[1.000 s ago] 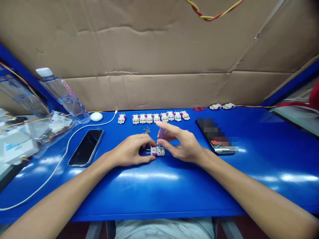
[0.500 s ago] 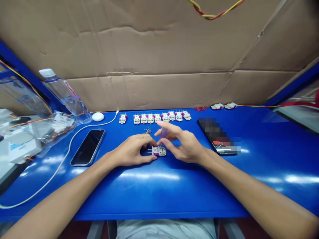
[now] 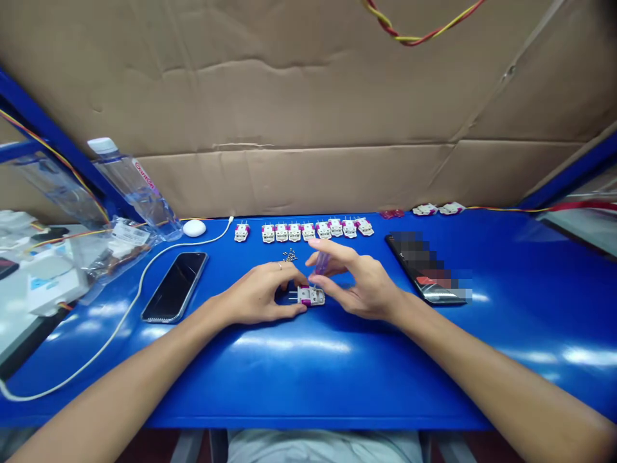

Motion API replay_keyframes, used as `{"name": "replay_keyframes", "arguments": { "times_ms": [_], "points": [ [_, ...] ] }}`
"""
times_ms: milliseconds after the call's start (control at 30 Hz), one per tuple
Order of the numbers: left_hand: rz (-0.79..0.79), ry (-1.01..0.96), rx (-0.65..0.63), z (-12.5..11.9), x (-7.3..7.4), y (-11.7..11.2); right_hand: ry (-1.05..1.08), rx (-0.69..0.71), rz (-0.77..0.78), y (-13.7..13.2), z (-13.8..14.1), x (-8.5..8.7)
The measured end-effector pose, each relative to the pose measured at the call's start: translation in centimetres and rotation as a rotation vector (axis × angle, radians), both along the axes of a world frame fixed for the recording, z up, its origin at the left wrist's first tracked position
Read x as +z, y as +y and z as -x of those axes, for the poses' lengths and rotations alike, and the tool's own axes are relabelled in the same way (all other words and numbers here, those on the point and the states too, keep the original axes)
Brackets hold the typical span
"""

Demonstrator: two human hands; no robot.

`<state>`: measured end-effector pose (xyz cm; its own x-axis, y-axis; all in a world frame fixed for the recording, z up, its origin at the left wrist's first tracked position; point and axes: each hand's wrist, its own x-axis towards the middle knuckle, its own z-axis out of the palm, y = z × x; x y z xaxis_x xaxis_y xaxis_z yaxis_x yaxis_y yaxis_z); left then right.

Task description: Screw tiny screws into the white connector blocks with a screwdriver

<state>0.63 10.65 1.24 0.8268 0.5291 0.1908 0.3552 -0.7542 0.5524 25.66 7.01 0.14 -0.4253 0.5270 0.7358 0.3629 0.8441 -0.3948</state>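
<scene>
My left hand (image 3: 258,294) pinches a small white and magenta plug part (image 3: 310,295) flat on the blue table (image 3: 308,366), a ring on one finger. My right hand (image 3: 359,283) grips a small translucent purple screwdriver (image 3: 321,263), held upright with its tip on the plug part. A little heap of tiny screws (image 3: 289,255) lies just behind my left hand. Farther back stands a row of several similar plug parts (image 3: 308,230).
A dark phone (image 3: 175,286) lies left of my hands, with a white cable (image 3: 120,308) and a white charger puck (image 3: 194,227). Another phone (image 3: 427,267) lies to the right. A water bottle (image 3: 137,190) and plastic bags sit at left. Cardboard (image 3: 308,103) walls the back.
The hands stay on the plug part; the right fingers shift slightly around the screwdriver. The view has moved a little, so everything sits slightly lower and to the right.
</scene>
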Motion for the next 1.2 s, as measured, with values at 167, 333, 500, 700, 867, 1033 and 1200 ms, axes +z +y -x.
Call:
{"name": "replay_keyframes", "arguments": {
  "times_ms": [167,333,500,700,867,1033,1200],
  "points": [
    [0.01,0.002,0.002,0.01,-0.01,-0.02,0.033,-0.03,-0.088,-0.11,0.12,-0.03],
    [0.021,-0.001,-0.005,0.02,-0.01,0.0,0.032,0.002,0.004,-0.09,0.09,-0.16],
    [0.011,0.007,0.005,0.02,-0.02,-0.07,0.045,-0.051,-0.072,-0.13,0.08,-0.22],
    [0.018,0.002,0.006,-0.02,0.02,-0.03,0.032,-0.039,-0.046,-0.25,0.12,-0.01],
    [0.013,0.006,-0.007,0.02,0.03,0.03,0.022,-0.019,-0.041,-0.22,0.04,0.04],
    [0.003,0.01,-0.001,-0.02,0.0,-0.01,0.034,-0.045,-0.042,-0.17,-0.02,-0.1],
    [0.005,-0.005,-0.007,-0.05,0.0,0.0,0.026,-0.015,-0.02,-0.17,0.03,-0.06]
  ]
}}
